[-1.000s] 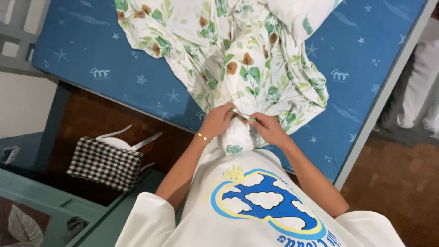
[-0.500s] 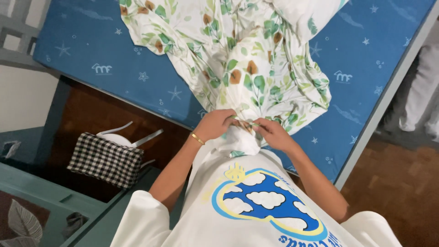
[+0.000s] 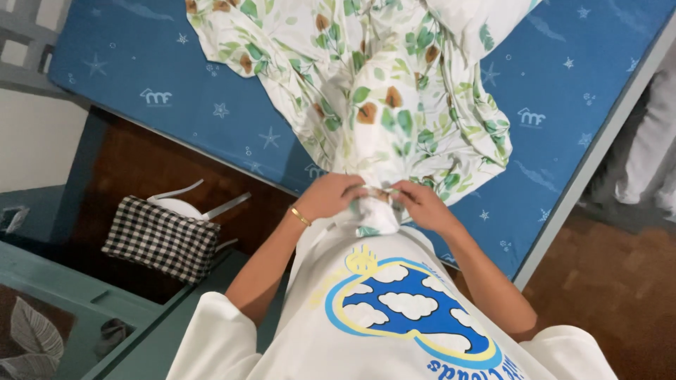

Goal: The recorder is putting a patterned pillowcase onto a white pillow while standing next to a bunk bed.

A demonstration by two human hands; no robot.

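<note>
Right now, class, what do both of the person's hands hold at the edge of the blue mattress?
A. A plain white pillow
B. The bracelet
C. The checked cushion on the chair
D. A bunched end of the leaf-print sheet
D: both the left hand and the right hand close their grip on the gathered end of the leaf-print sheet, which spreads over the blue mattress.

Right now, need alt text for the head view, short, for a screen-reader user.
Both hands, left hand and right hand, pinch the bunched edge of a white leaf-printed fabric sheet spread over a blue star-patterned mattress. A gold bracelet circles the left wrist. A black-and-white checked cushion lies on the dark wooden floor beside the bed.
</note>
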